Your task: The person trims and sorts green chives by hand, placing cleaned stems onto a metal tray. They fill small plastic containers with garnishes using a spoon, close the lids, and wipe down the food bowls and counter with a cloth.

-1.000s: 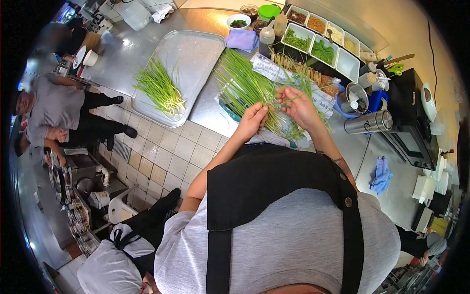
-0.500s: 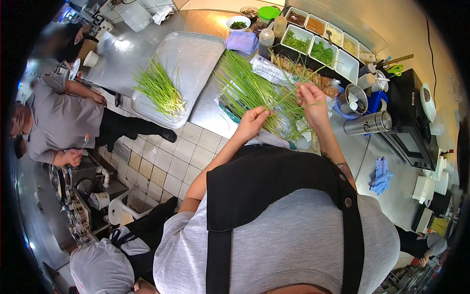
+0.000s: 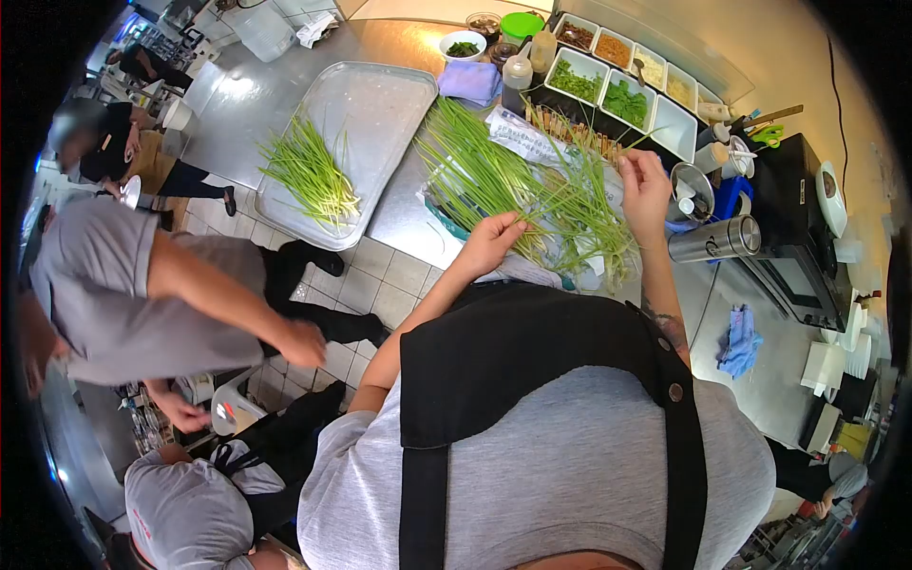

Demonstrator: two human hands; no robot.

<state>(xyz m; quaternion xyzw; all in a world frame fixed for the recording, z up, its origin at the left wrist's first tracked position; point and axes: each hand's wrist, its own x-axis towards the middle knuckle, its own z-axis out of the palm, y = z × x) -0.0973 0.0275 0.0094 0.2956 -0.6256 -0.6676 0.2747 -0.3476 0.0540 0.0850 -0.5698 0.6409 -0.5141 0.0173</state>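
Observation:
Long green stalks (image 3: 484, 166) lie in a heap on plastic wrapping on the steel counter. At the heap's lower edge, my left hand (image 3: 496, 239) has its fingers pinched together on a thin green stalk. My right hand (image 3: 644, 185) is raised at the heap's right side, its fingertips pinched near thin green strands; what sits between them is too small to make out. Loose, tangled greens (image 3: 594, 214) lie between my two hands. A smaller bunch of green stalks (image 3: 318, 176) with pale ends rests on a metal tray (image 3: 389, 104) to the left.
Seasoning containers (image 3: 627, 97), squeeze bottles (image 3: 518, 76) and a purple cloth (image 3: 470, 81) stand behind the heap. A steel flask (image 3: 714, 238), a black microwave (image 3: 798, 271) and a blue cloth (image 3: 739, 340) are at the right. Several people are at the left, one (image 3: 142, 285) near the tray.
My right hand has moved right and up, away from my left hand, which has barely moved. The person in grey at the left has come closer, and another person shows behind.

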